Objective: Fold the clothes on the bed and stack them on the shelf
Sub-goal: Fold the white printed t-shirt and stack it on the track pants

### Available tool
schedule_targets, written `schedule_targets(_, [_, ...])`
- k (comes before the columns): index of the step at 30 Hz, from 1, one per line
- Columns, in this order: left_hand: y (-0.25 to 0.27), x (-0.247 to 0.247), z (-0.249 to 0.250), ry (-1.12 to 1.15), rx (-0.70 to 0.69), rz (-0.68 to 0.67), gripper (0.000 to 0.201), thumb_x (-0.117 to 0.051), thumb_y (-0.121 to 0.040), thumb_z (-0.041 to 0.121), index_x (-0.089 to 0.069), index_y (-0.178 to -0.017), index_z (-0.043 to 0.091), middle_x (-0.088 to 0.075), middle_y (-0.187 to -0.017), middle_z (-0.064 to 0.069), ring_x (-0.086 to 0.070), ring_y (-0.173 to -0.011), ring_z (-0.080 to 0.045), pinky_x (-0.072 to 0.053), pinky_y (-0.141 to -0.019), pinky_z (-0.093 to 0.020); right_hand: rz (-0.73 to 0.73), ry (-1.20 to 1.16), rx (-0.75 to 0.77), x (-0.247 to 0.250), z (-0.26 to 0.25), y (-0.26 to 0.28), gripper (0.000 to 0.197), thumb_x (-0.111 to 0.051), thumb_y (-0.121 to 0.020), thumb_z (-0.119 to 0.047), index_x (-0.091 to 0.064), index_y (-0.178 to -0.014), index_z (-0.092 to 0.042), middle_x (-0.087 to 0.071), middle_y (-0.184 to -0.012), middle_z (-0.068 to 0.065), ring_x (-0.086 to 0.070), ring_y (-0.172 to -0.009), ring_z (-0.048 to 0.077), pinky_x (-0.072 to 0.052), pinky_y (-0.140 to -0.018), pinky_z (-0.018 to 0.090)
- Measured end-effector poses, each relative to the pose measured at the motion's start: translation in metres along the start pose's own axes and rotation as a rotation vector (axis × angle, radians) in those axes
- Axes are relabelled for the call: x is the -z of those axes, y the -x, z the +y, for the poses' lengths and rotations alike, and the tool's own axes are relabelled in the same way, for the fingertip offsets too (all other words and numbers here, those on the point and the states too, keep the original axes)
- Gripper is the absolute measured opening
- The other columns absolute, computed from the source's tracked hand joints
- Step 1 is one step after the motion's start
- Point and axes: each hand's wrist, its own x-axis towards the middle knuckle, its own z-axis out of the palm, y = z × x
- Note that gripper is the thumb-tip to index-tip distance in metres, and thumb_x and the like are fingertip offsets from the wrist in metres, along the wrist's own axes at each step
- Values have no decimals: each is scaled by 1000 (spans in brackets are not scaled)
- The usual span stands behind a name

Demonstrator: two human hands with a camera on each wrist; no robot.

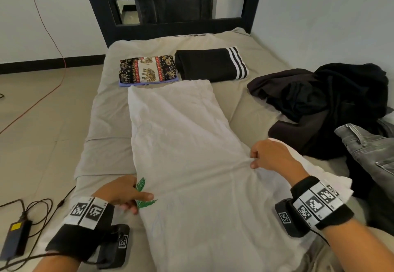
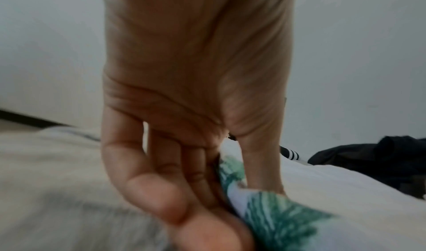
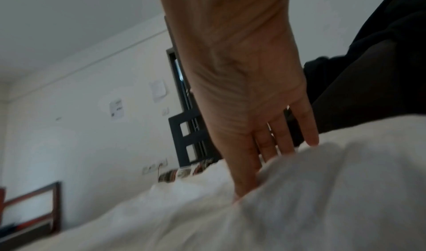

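The white shirt [image 1: 187, 154] lay spread along the bed [image 1: 106, 122]. The left hand [image 1: 122, 192] pinched its near-left edge, by a green leaf print [image 2: 276, 216]; the right hand [image 1: 268, 154] gripped a bunched fold. Two folded piles [image 1: 181, 67] sat beyond it, and dark clothes [image 1: 330, 105] were heaped to the right, cut off.

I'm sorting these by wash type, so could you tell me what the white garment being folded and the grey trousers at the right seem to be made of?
White garment: seems a thin, matte woven or knit cotton; it creases softly where the right hand pinches it, and a green leaf print shows by the left hand.
Grey trousers: probably denim; faded, stiff-looking cloth with stitched seams and belt loops.
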Motion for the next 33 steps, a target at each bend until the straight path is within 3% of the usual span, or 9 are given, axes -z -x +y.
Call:
schedule_targets(5, [18,-8,13,-159,82,391,68,-71,-70,65,-49,-101,8,-67,-81,-6,-60,-70,-19,-48,-65,-31,5,-186,-72,20,23,28,51,-76,-74,-48,-57,-117,-27,-56,-117,-5,-56,-108,19,-48,-92,36])
schedule_targets(7, [38,-18,34,-260,46,636,68,-61,-76,69,-42,-105,10,-61,-92,-5,-60,-84,-26,-48,-75,-37,9,-214,-161,27,47,43,56,-77,-73,-49,-56,-119,-25,-56,-121,-2,-55,-112,23,-47,-97,41])
schedule_targets(9, [59,-38,62,-268,-65,693,57,-54,-83,67,-44,-104,15,-60,-93,-4,-60,-88,-28,-46,-76,-36,41,-229,-263,25,69,58,49,-78,-73,-48,-60,-111,-23,-60,-117,2,-57,-107,25,-49,-95,43])
schedule_targets(17, [99,-144,107,-571,-360,-48,41,-62,-75,70,-52,-82,31,-60,-88,9,-55,-80,-11,-42,-69,-28,-3,-324,-419,1,93,92,66,-75,-77,-49,-52,-125,-9,-54,-124,14,-53,-106,32,-42,-84,38])
schedule_targets(21, [118,-172,95,-585,-479,-122,33,-69,-77,59,-56,-81,29,-55,-69,11,-50,-66,-3,-39,-65,-26,-88,-376,-441,-7,102,87,86,-82,-69,-48,-46,-135,-7,-50,-135,15,-49,-120,37,-44,-97,45])
schedule_targets(24, [132,-185,85,-649,-565,-124,36,-69,-80,52,-58,-111,39,-49,-64,14,-45,-62,0,-33,-63,-21,-61,-384,-424,-12,103,87,83,-87,-63,-45,-50,-126,-5,-52,-129,16,-51,-115,37,-44,-97,46])
schedule_targets(27, [135,-193,79,-807,-571,-16,54,-62,-87,48,-41,-136,47,-56,-82,10,-55,-85,-13,-33,-71,-25,-20,-377,-433,-14,102,92,87,-89,-62,-42,-47,-128,-3,-50,-130,18,-48,-119,40,-41,-101,51])
schedule_targets(30, [130,-198,82,-912,-612,61,40,-54,-93,41,-49,-133,42,-64,-105,-4,-58,-101,-22,-34,-77,-27,7,-420,-420,-16,101,95,80,-88,-64,-37,-50,-124,-1,-53,-127,19,-49,-118,39,-42,-100,49])
schedule_targets(33, [132,-200,86,-877,-639,-37,26,-56,-92,33,-64,-118,34,-65,-99,1,-56,-94,-17,-33,-76,-26,15,-451,-382,-14,100,100,64,-82,-74,-27,-52,-124,1,-54,-126,19,-50,-116,38,-43,-97,42])
